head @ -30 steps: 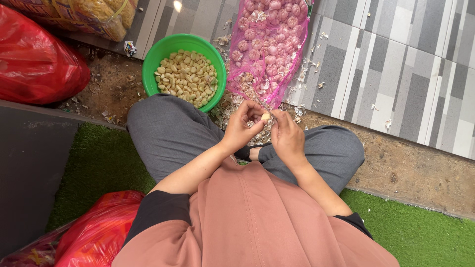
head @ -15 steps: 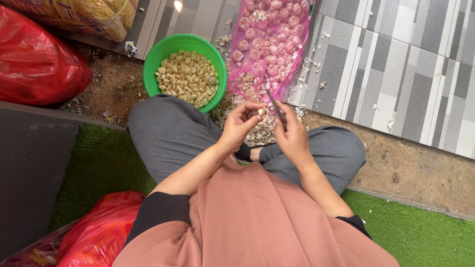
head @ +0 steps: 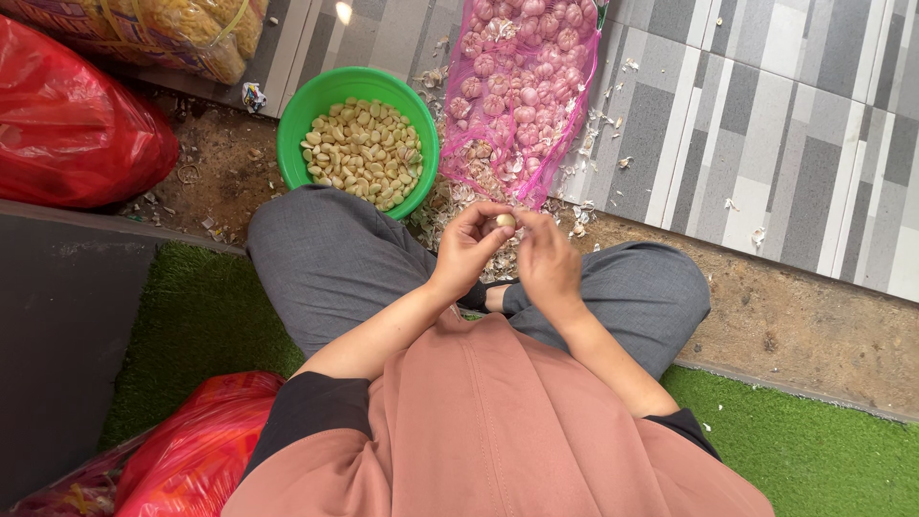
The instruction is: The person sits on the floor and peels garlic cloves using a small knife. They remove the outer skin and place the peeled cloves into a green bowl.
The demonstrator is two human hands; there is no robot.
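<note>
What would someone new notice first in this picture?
Probably the round green plastic bowl heaped with pale peeled garlic cloves, on the ground above the person's left knee. Right of it lies a pink mesh sack of garlic bulbs. Centre frame, the left hand and right hand pinch a small garlic clove.

Green bowl [head: 292,144]: smooth plastic, slightly glossy rim. Peeled cloves [head: 362,153] inside it: matt, pale, smooth. Right of the bowl, pink mesh sack [head: 565,115]: open plastic netting; garlic bulbs [head: 522,67] within, papery dry skins. Clove [head: 504,222] pinched between left hand [head: 466,251] and right hand [head: 548,263], below the bowl: smooth, faint sheen. Left of the bowl, red bag [head: 67,134]: thin glossy plastic, crinkled. Beyond the sack, tiles [head: 766,144]: smooth, matt grey. Trousers [head: 325,258]: matt woven cloth. Artificial turf [head: 201,325]: rough plastic fibre.
</note>
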